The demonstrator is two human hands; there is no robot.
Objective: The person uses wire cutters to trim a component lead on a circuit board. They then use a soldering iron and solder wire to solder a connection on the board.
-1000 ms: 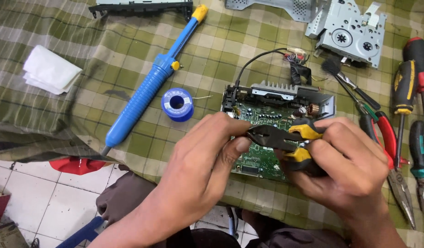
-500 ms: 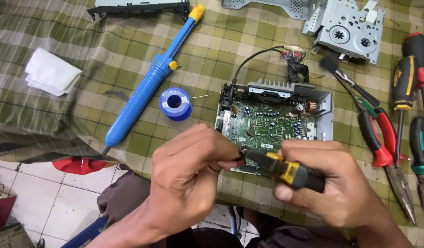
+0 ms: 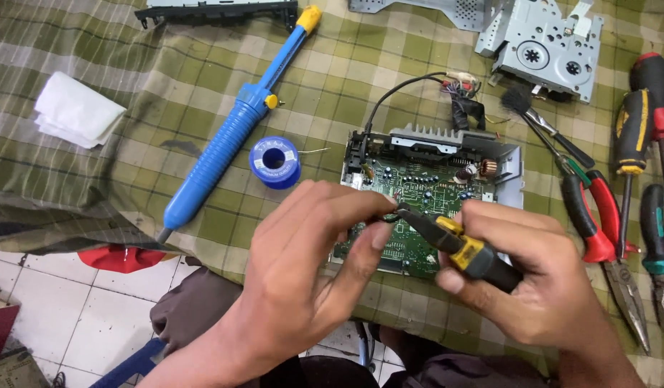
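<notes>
A green circuit board (image 3: pixel 432 188) sits in a grey metal chassis (image 3: pixel 508 167) on the checked cloth. My right hand (image 3: pixel 540 284) grips pliers with yellow and black handles (image 3: pixel 461 248), their tips pointing left over the board's near edge. My left hand (image 3: pixel 314 262) is pinched on a small dark part (image 3: pixel 387 216) right at the plier tips. Both hands hover above the front of the board and hide its lower part.
A blue desoldering pump (image 3: pixel 235 133) and a blue solder spool (image 3: pixel 274 162) lie to the left. A white folded cloth (image 3: pixel 75 111) is far left. Screwdrivers (image 3: pixel 630 151), red pliers (image 3: pixel 598 223) and a brush (image 3: pixel 544 126) lie right. A grey disc mechanism (image 3: pixel 551 47) sits at the back.
Both hands have drawn down off the board, so more of it shows. The pliers now point left at a small part pinched in my left fingers.
</notes>
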